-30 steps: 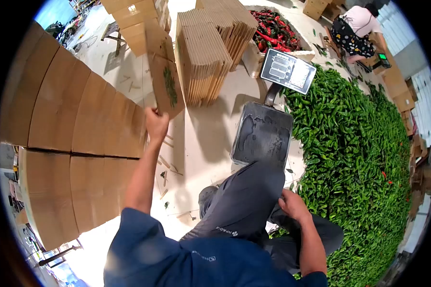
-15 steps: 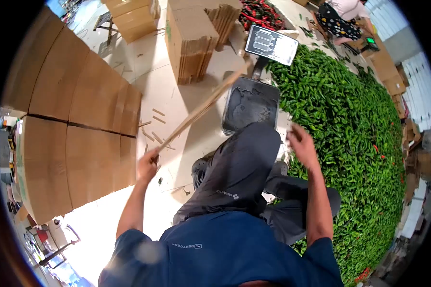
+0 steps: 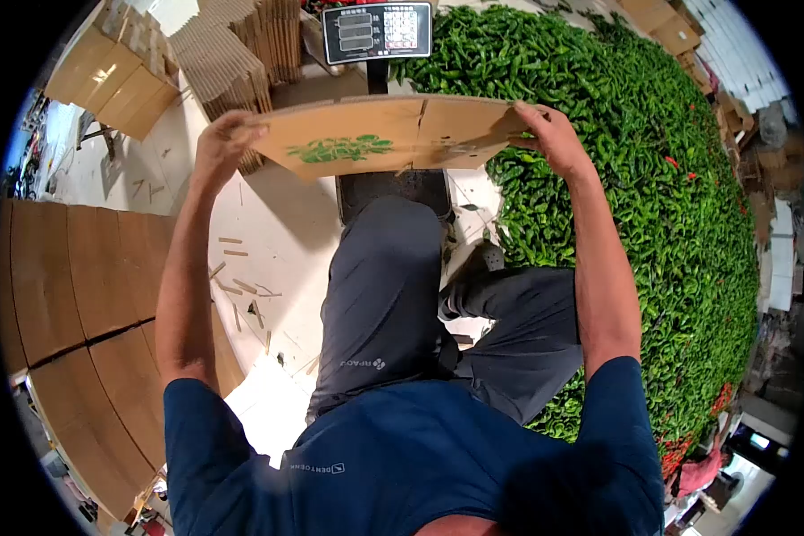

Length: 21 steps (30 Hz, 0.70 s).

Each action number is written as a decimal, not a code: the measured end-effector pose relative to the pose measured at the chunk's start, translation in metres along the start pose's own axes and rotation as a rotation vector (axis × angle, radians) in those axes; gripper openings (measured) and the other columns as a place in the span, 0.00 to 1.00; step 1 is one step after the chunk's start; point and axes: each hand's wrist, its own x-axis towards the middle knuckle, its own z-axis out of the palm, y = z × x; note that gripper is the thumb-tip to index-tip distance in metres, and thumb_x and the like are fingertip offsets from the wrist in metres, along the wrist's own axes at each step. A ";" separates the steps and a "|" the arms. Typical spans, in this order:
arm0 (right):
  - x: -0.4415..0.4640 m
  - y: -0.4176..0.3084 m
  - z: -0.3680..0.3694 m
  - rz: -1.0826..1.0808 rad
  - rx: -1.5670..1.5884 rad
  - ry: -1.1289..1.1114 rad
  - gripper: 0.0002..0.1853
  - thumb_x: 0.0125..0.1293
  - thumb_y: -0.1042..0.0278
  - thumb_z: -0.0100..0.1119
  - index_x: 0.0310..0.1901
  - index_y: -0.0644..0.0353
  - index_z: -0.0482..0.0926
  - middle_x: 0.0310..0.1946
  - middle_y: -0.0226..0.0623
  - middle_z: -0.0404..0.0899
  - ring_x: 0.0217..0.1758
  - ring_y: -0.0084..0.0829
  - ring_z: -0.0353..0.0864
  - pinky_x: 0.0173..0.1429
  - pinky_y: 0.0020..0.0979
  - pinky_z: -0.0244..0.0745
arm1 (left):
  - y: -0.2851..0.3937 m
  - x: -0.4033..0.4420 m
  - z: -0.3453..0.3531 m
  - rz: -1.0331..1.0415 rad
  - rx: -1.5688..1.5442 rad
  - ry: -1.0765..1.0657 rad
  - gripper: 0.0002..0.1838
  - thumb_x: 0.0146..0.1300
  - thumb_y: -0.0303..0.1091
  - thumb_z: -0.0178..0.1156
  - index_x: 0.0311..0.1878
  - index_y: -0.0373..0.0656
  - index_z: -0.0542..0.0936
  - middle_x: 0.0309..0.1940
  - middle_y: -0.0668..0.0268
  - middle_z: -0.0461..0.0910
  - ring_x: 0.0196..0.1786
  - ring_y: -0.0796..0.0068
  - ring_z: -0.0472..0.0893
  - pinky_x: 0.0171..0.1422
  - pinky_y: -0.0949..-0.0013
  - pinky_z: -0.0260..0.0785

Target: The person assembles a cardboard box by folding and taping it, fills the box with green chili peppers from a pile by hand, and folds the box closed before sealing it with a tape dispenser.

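A worker in a dark blue shirt (image 3: pixel 393 438) and grey trousers (image 3: pixel 380 286) holds a cardboard panel (image 3: pixel 397 134) at twelve o'clock, raised beyond the forward knee, its green-printed face turned toward the wearer. The left hand (image 3: pixel 221 150), at eleven o'clock, pinches one end between thumb and fingers; the right hand (image 3: pixel 554 143), at one o'clock, grips the opposite end near its upper corner. How far the fingers reach behind the board cannot be seen.

The corrugated board looks light and fairly stiff, likely to flex first along the crease right of its middle. Its dry surface should offer good friction, though edges and corners could crush under a hard squeeze. A hold at both ends, as here, looks the steadiest; one hand alone would probably let it sag or swing.

Thin strips (image 3: pixel 236 253) litter the pale floor (image 3: pixel 272 237) at ten o'clock, near brown cartons (image 3: pixel 80 277) stacked at nine. Just past the board's lower edge, at twelve, shows the dark pan (image 3: pixel 397 188) of a scale, its display (image 3: pixel 377 32) standing farther out. Green peppers (image 3: pixel 598 196) spread from one o'clock round to four. Ribbed stacks of flat cardboard (image 3: pixel 228 58) rise at eleven, and a person in red (image 3: pixel 699 473) appears in the distance at four.
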 end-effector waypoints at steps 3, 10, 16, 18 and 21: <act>0.015 0.003 -0.016 0.026 0.126 -0.035 0.33 0.64 0.44 0.69 0.54 0.71 0.79 0.49 0.42 0.78 0.53 0.31 0.80 0.60 0.38 0.84 | 0.013 0.007 0.037 -0.022 -0.159 0.243 0.25 0.64 0.44 0.71 0.56 0.36 0.78 0.50 0.64 0.81 0.54 0.75 0.77 0.60 0.71 0.70; 0.016 -0.008 -0.030 0.169 0.088 -0.149 0.20 0.65 0.53 0.67 0.46 0.64 0.83 0.46 0.36 0.80 0.53 0.30 0.81 0.59 0.39 0.85 | 0.014 0.004 0.072 -0.155 -0.435 0.404 0.26 0.68 0.44 0.64 0.62 0.36 0.73 0.57 0.61 0.76 0.62 0.72 0.73 0.69 0.70 0.62; 0.019 -0.011 -0.022 0.149 0.028 -0.131 0.23 0.73 0.50 0.58 0.52 0.65 0.83 0.48 0.37 0.83 0.52 0.29 0.82 0.57 0.37 0.84 | 0.013 -0.003 0.067 -0.104 -0.438 0.381 0.28 0.67 0.38 0.61 0.67 0.33 0.70 0.60 0.60 0.75 0.64 0.70 0.72 0.73 0.67 0.61; 0.018 -0.008 -0.017 0.121 -0.044 -0.147 0.27 0.74 0.46 0.57 0.54 0.66 0.82 0.49 0.39 0.83 0.53 0.30 0.83 0.59 0.38 0.83 | 0.013 -0.008 0.067 -0.110 -0.498 0.365 0.30 0.67 0.36 0.60 0.68 0.33 0.68 0.62 0.59 0.74 0.66 0.69 0.72 0.75 0.66 0.59; 0.012 -0.022 0.004 0.034 -0.124 -0.149 0.34 0.76 0.39 0.52 0.57 0.69 0.81 0.48 0.42 0.86 0.51 0.32 0.85 0.61 0.37 0.80 | 0.034 -0.024 0.080 -0.046 -0.573 0.197 0.31 0.64 0.34 0.58 0.70 0.33 0.67 0.64 0.59 0.73 0.68 0.67 0.70 0.76 0.65 0.57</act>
